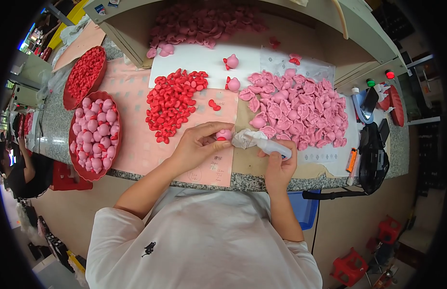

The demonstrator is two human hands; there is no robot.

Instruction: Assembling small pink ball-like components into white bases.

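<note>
My left hand (195, 144) pinches a small round pink figure with a red part (224, 134) over the front of the bench. Held in my right hand (280, 166) is a translucent squeeze bottle (275, 147). A crumpled white tissue (245, 138) covers its tip end, close beside the figure; whether they touch I cannot tell. To the left lies a heap of small red parts (170, 103). Hollow pink shells (293, 108) are heaped on the right. Between the heaps, two pink-and-red figures (233, 84) rest on a white sheet (204, 60).
Far left, a red basket (92, 178) holds pink-and-red figures; behind it stands another basket (67, 98) of red parts. More pink shells (199, 24) fill the shelf recess. A black bag (374, 154), an orange lighter (351, 160) and a phone (369, 102) are at right.
</note>
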